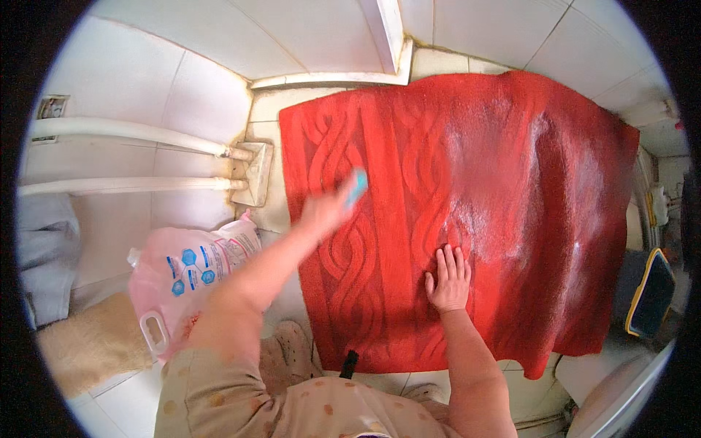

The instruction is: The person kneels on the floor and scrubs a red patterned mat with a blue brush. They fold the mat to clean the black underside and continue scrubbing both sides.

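Observation:
A red rug (398, 171) with darker twisted-braid bands spreads across the floor, wet-looking and streaked with whitish foam on its right half, where it rises in folds. My left hand (326, 213), smeared by motion, is over the rug's left part. It grips a small turquoise block (355, 187), too blurred for me to tell its kind or whether it touches the rug. My right hand (449, 283) lies flat on the middle of the rug with its fingers stretched out and nothing in them.
A pink jug (157, 252) with a handle stands at my left, beside a tan furry mat (95, 343). Two white pipes (131, 131) run along the left wall. A dark yellow-rimmed panel (652, 293) is at the right. A white frame edge (336, 79) borders the far side.

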Tool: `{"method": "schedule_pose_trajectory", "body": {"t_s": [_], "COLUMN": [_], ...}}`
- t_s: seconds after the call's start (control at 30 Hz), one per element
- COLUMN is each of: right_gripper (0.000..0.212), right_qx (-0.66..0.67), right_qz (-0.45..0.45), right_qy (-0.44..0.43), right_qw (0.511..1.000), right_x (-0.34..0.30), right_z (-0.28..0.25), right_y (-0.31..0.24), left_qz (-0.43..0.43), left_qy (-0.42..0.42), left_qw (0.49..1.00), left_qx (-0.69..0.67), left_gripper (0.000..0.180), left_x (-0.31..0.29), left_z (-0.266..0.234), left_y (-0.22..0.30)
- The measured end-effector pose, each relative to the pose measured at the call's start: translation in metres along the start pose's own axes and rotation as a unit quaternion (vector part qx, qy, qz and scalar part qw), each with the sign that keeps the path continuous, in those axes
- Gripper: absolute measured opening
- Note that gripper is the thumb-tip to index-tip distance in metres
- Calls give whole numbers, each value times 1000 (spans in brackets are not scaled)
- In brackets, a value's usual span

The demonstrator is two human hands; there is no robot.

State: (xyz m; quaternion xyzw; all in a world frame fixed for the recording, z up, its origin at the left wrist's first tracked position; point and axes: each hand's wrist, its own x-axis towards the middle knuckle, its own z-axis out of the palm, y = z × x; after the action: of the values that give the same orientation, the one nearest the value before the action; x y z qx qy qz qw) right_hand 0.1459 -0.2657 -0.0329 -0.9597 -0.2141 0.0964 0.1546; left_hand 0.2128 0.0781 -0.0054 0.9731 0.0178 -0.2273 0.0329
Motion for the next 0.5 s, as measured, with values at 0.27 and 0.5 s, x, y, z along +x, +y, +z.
{"method": "schedule_pose_trajectory", "body": {"t_s": [0.27, 0.5], "right_gripper": [62, 61], "right_qx": [11, 14], "right_qz": [-9, 0], "right_qy": [-4, -7], "right_qw": [1000, 1000], "right_x": [4, 3], "right_z": [0, 0], "right_y": [-4, -5], "left_qz": [-110, 179], "left_qy": [94, -149], "left_qw": [983, 972], "left_qx": [-116, 19], "left_gripper": [64, 79], "left_x": [98, -123], "left_z": [-38, 37], "left_y": [9, 76]}}
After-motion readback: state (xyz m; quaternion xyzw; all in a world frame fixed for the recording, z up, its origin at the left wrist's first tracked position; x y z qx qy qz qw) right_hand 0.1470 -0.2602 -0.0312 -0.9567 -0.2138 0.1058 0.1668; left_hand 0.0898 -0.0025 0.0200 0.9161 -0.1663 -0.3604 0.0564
